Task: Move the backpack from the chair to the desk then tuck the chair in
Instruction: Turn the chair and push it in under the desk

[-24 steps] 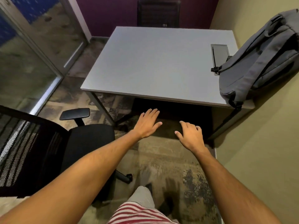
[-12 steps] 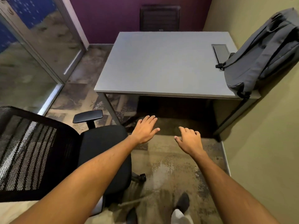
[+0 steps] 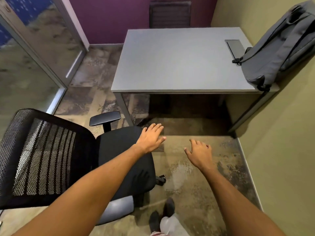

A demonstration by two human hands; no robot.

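Observation:
A grey backpack (image 3: 279,48) stands on the right end of the grey desk (image 3: 175,62), leaning against the olive wall. The black office chair (image 3: 119,150) with a mesh back (image 3: 42,155) stands on the floor at the lower left, pulled away from the desk, its seat bare. My left hand (image 3: 150,138) hovers open over the seat's front right corner, fingers spread. My right hand (image 3: 199,152) hangs open over the carpet to the right of the chair, holding nothing.
A second dark chair (image 3: 170,13) stands behind the desk against the purple wall. A glass partition (image 3: 30,53) runs along the left. The olive wall (image 3: 281,150) closes the right side. A cable hatch (image 3: 234,46) is set in the desk. My feet (image 3: 162,217) are on patterned carpet.
I have stepped back from the desk, so the desk and backpack look farther away. The chair has come more into view, and my left hand is now over its seat.

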